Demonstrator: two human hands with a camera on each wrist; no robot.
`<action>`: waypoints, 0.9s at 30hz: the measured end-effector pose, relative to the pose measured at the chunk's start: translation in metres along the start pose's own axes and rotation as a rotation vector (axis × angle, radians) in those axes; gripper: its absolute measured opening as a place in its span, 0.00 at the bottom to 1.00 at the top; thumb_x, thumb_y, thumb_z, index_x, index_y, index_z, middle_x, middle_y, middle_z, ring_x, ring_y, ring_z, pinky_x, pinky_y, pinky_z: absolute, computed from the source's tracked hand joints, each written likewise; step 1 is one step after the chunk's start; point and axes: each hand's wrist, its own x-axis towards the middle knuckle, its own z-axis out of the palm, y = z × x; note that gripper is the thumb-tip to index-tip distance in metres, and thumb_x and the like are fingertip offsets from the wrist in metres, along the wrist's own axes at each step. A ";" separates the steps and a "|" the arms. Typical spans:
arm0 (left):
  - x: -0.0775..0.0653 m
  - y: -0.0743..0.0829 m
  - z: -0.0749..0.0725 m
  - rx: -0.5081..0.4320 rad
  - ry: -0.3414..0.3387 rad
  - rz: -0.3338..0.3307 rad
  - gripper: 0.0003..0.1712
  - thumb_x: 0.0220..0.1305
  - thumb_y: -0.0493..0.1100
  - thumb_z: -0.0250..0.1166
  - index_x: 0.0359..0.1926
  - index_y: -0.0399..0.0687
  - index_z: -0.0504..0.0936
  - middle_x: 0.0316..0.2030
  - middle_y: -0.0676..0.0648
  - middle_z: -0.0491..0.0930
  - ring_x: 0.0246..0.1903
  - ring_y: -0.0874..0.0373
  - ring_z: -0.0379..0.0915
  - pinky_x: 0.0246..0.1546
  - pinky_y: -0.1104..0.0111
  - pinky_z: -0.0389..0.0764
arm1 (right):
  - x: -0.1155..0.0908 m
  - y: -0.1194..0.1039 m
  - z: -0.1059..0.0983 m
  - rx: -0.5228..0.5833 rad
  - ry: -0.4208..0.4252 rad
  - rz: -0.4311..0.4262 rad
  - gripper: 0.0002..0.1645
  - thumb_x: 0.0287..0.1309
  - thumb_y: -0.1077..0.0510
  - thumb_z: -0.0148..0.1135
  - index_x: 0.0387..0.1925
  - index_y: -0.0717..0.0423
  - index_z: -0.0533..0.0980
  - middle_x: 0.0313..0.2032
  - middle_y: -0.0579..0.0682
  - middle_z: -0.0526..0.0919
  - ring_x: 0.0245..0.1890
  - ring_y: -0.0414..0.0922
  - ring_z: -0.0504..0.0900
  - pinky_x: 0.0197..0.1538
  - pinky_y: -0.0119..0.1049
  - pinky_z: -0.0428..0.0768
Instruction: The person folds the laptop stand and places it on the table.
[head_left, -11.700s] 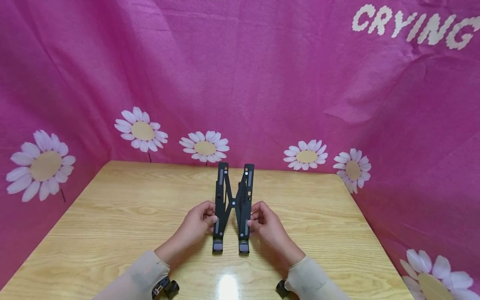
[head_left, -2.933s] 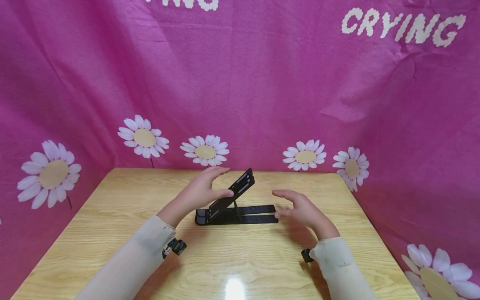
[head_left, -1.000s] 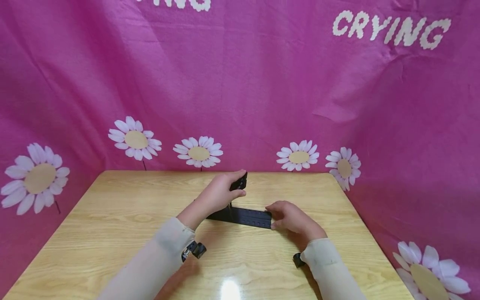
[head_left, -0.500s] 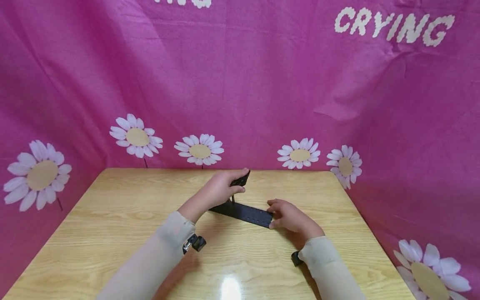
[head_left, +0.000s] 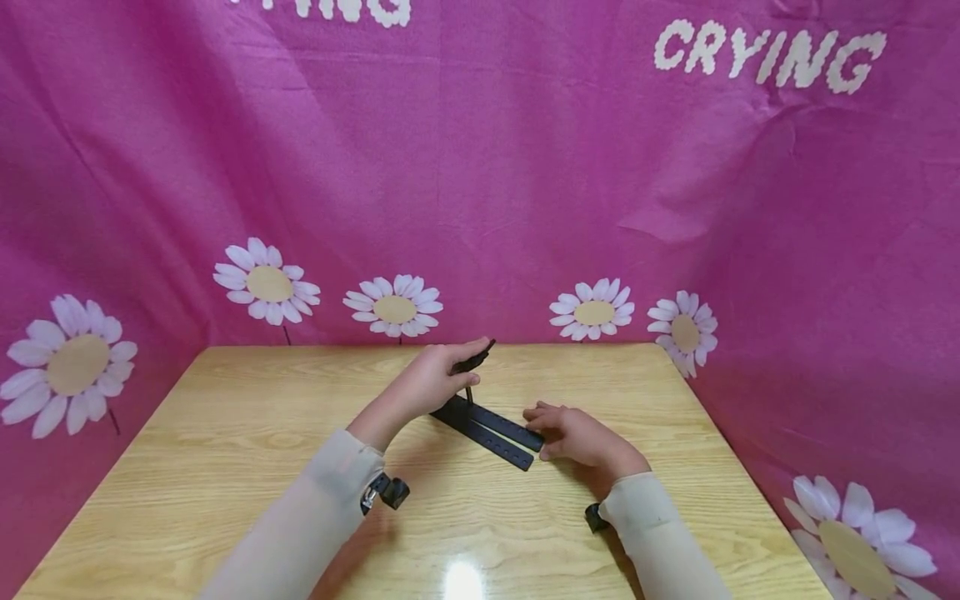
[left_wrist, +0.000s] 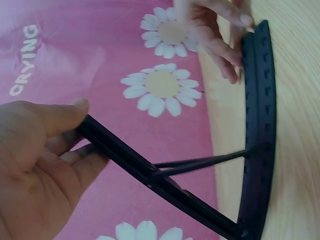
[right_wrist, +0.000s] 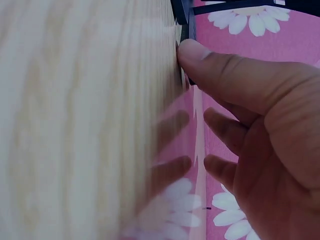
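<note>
A black folding laptop stand (head_left: 487,429) stands in a V shape on the wooden table, its two base legs spread slightly apart at the right end. In the head view my left hand (head_left: 427,379) grips the raised upper end of the stand; the left wrist view shows the thumb and fingers of the left hand (left_wrist: 50,155) pinching that end, with thin struts running to the base. My right hand (head_left: 585,437) holds the free end of the base, at the far leg. The right wrist view has the right thumb (right_wrist: 195,52) against the leg's tip, other fingers bent below.
The wooden table (head_left: 300,517) reaches back to a pink cloth (head_left: 480,183) with printed daisies and lettering. Small black wrist cameras sit at both sleeves, the left camera (head_left: 393,492) just above the tabletop.
Over the last second the stand has turned, its base's right end swinging toward me. The two base legs have spread from lying together. Earlier the stand stood upright-looking, then both hands were off its base.
</note>
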 end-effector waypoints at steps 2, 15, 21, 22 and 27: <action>-0.001 0.003 0.000 0.006 0.002 0.010 0.35 0.71 0.39 0.66 0.76 0.59 0.67 0.71 0.48 0.71 0.61 0.55 0.74 0.60 0.57 0.78 | -0.002 0.001 -0.001 -0.002 0.005 0.005 0.27 0.62 0.65 0.69 0.63 0.52 0.80 0.72 0.48 0.71 0.79 0.53 0.55 0.77 0.57 0.58; 0.002 0.000 -0.002 0.097 0.031 0.095 0.32 0.70 0.33 0.65 0.72 0.56 0.73 0.64 0.45 0.79 0.55 0.54 0.79 0.54 0.58 0.83 | -0.002 -0.012 0.004 0.081 -0.036 0.020 0.23 0.61 0.70 0.68 0.54 0.48 0.85 0.72 0.49 0.72 0.79 0.54 0.55 0.76 0.57 0.62; -0.001 -0.002 0.000 0.087 0.060 0.104 0.29 0.69 0.34 0.67 0.69 0.54 0.77 0.61 0.46 0.81 0.55 0.55 0.81 0.52 0.60 0.84 | -0.001 -0.009 0.005 0.017 -0.046 -0.037 0.25 0.60 0.69 0.69 0.59 0.54 0.83 0.69 0.49 0.76 0.78 0.55 0.59 0.74 0.58 0.64; -0.001 -0.002 0.000 0.098 0.070 0.117 0.29 0.68 0.34 0.67 0.69 0.53 0.77 0.61 0.46 0.81 0.56 0.54 0.80 0.54 0.60 0.83 | 0.000 -0.009 0.005 0.008 -0.043 -0.050 0.26 0.60 0.70 0.69 0.59 0.54 0.83 0.68 0.49 0.77 0.77 0.55 0.60 0.74 0.57 0.64; 0.001 -0.005 0.000 0.133 0.106 0.168 0.28 0.67 0.32 0.67 0.67 0.51 0.79 0.61 0.46 0.81 0.60 0.52 0.79 0.59 0.57 0.81 | 0.004 -0.012 0.007 -0.016 -0.046 -0.106 0.26 0.58 0.71 0.69 0.58 0.55 0.83 0.63 0.47 0.82 0.75 0.54 0.64 0.73 0.55 0.66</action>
